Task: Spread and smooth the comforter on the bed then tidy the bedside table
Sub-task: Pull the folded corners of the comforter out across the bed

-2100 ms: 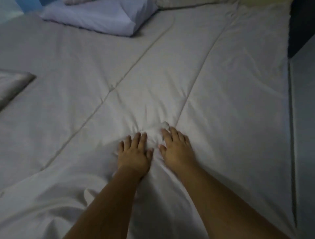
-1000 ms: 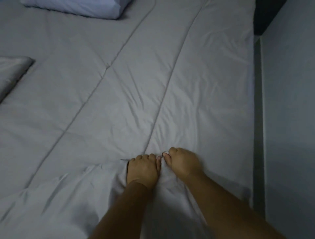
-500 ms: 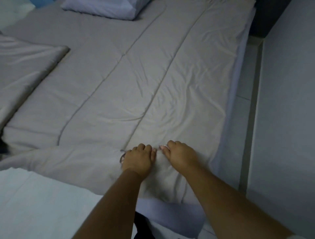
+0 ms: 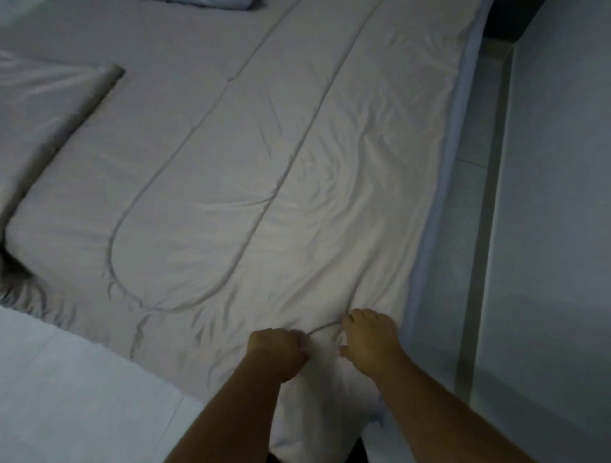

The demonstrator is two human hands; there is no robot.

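A pale grey quilted comforter [image 4: 251,172] covers the bed, with long stitched seams and wrinkles near its right side. Its near edge runs diagonally across the lower left, with white bedsheet [image 4: 66,390] showing below it. My left hand [image 4: 277,352] is fisted on the comforter's near edge, gripping the fabric. A little to its right, my right hand [image 4: 370,337] also clutches the fabric, close to the bed's right side. A loose fold bulges between the two hands. The bedside table is not in view.
A folded part of the comforter [image 4: 43,109] lies at the left. A pillow corner [image 4: 218,4] shows at the top. A pale wall [image 4: 555,231] runs close along the bed's right side, with a narrow floor strip [image 4: 463,257] between. A dark shape [image 4: 13,264] sits at the left edge.
Both hands closed on the comforter and drew it toward me, so its near edge and the white sheet came into view. The hands have since moved slightly apart and rightward.
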